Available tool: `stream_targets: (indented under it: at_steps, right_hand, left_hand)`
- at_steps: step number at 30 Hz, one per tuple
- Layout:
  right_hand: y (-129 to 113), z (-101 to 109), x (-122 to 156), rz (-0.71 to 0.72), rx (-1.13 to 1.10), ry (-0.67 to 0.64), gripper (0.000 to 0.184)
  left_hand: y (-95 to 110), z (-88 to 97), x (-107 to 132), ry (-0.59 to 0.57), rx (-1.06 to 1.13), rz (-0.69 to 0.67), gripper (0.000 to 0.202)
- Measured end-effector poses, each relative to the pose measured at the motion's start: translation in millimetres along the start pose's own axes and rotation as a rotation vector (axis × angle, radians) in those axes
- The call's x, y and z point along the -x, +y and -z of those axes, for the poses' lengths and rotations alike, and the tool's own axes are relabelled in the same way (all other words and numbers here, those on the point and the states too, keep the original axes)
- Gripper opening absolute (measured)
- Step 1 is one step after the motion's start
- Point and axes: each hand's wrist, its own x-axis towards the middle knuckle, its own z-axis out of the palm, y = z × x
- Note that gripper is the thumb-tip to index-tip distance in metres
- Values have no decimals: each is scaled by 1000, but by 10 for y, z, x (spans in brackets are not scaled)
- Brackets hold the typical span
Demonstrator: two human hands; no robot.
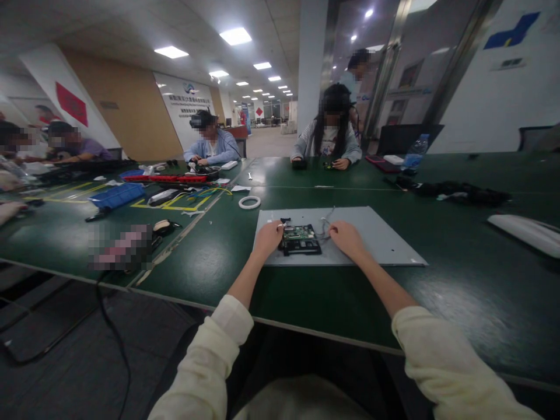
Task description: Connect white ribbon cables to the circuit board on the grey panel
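On a flat grey metal panel lies a black frame carrying a green circuit board. My left hand is at the board's left edge, its fingertips pressed together; what is between them is too small to make out. To the right of the board, my right hand has its fingers closed at a thin grey cable, which runs over the panel towards the board. The ends of the cable are too small to see clearly.
Around the panel spreads a green table. A white tape ring, a blue tray, a small wrench and a bottle stand or lie farther off. A white long object is at right. Several people sit at the tables.
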Motion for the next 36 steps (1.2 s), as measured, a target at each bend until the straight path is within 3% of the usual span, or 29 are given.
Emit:
stream_targets:
  at_steps: [9,15,17,25,29,36]
  right_hand:
    - [448,81,-43,-184,4,55,30]
    - [794,144,55,-515,99,182,42]
    - [859,156,80,-567,96,184,46]
    - [912,213,118,-560,115,116,51]
    - [820,229,154,-529,168,98,49]
    - [635,284,205,-490,219,-61,50]
  left_hand:
    - [27,15,15,6,44,44,33]
    - [34,40,21,4,33,52,32]
    - [40,48,24,-6,20,52,31]
    - [96,94,43,-14,7,89,32]
    - [133,114,51,5,12,142,31]
    - [204,179,83,0,39,186,30]
